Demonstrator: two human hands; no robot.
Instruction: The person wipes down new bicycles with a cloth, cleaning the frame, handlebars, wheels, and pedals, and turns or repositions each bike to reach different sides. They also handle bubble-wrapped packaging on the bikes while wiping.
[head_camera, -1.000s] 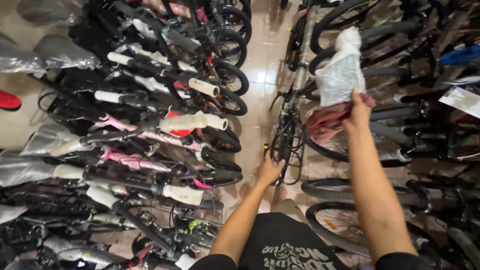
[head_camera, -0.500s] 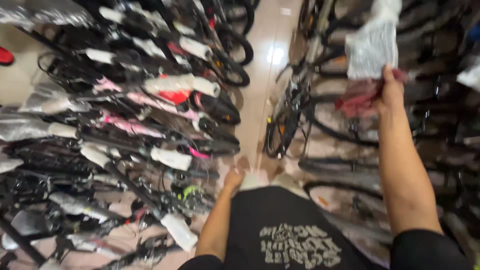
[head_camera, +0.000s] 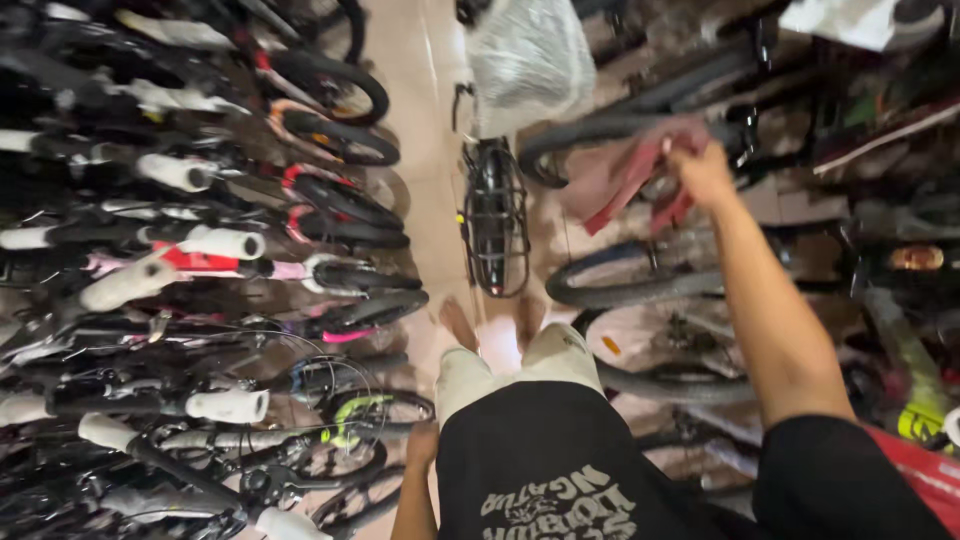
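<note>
Red rag (head_camera: 628, 178) sits upper right of centre, bunched in the right hand (head_camera: 704, 172) (closed grip) over a bike tyre (head_camera: 612, 132). Left hand (head_camera: 422, 443) hangs low at bottom centre, can't tell its grip.

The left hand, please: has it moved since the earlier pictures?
Yes. The left hand has dropped back from the black rear rack, which it reached a second ago, and now hangs by the black shirt.
</note>
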